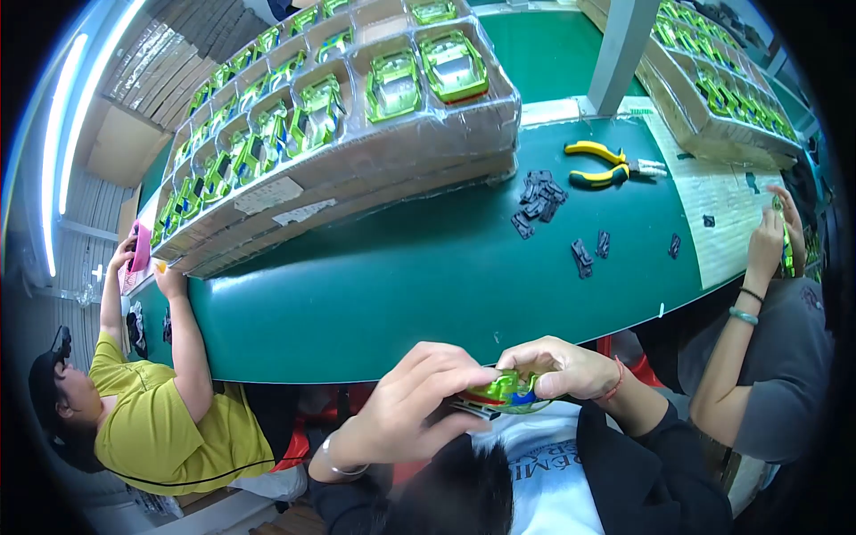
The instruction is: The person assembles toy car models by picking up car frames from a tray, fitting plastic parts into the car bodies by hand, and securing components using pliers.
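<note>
A shiny green plastic shell with blue and red markings (510, 392), which looks like a toy car body, is held between my two hands just past the near edge of the green table. My left hand (419, 401) closes on its left end, the fingers over the top. Around the other end, my right hand (571, 369) is closed, with the thumb pressed near a blue patch. A dark slotted strip shows under the shell by my left fingers; whether it is attached, I cannot tell. My fingers hide much of the shell.
On the green table (374, 294) stands a large divided carton (357, 192) of similar green shells. Small black plastic parts (539, 201) lie beside yellow-handled pliers (615, 167). Another filled carton (713, 125) is at far right. Co-workers sit at left (169, 410) and right (758, 357).
</note>
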### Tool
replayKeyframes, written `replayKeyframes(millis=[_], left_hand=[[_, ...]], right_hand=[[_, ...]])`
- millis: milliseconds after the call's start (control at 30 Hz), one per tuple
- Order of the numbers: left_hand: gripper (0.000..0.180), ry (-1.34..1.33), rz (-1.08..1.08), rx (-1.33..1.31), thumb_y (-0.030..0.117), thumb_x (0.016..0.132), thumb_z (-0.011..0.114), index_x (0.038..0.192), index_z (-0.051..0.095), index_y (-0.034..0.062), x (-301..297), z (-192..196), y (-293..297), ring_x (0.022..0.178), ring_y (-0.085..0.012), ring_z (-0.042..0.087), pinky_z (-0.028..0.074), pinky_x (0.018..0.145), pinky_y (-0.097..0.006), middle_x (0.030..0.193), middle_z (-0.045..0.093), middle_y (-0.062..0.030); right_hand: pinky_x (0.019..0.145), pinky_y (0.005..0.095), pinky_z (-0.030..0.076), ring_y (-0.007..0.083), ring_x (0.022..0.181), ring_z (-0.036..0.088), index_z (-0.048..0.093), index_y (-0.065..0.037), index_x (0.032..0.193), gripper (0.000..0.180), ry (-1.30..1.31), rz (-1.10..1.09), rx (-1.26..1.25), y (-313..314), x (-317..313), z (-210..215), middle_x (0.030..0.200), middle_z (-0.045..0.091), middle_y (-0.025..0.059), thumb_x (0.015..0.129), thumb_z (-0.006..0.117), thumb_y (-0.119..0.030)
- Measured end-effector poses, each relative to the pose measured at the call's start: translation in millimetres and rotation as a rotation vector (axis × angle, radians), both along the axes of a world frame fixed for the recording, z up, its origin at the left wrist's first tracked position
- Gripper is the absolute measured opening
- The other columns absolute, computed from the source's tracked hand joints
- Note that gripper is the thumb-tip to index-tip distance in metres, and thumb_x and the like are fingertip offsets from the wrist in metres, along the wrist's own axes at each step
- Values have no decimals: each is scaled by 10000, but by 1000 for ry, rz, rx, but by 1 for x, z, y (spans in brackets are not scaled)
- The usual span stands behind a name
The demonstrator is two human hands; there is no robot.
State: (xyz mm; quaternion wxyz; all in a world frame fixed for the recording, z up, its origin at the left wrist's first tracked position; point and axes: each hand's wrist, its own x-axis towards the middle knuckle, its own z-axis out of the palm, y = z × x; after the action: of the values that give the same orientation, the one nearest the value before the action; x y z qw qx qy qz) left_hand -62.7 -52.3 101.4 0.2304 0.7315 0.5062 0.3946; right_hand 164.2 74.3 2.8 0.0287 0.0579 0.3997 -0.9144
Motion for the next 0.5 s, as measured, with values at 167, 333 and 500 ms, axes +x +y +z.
replayKeyframes(millis=[167,333,500], left_hand=[[373,179,142,159,85,693,879,1040,752,36,-21,59,23,933,-313,726,591,814,-393,957,738,-107],[301,414,385,537,-23,730,828,1011,754,56,-54,88,127,915,-287,747,594,792,-385,975,762,-113],[285,601,613,499,59,788,816,1066,763,27,-131,81,262,899,-325,759,582,808,-399,983,769,-184]], right_hand=[[1038,333,452,186,1225,559,497,-52,1468,549,130,-644,390,10,-22,21,1363,566,85,1007,689,-282],[869,388,499,307,983,614,657,-17,1199,365,-151,-913,1493,16,-21,-1,1191,613,152,874,769,-139],[822,394,468,283,962,585,675,-22,1125,289,-114,-747,1816,8,-37,-8,1124,615,111,878,750,-152]])
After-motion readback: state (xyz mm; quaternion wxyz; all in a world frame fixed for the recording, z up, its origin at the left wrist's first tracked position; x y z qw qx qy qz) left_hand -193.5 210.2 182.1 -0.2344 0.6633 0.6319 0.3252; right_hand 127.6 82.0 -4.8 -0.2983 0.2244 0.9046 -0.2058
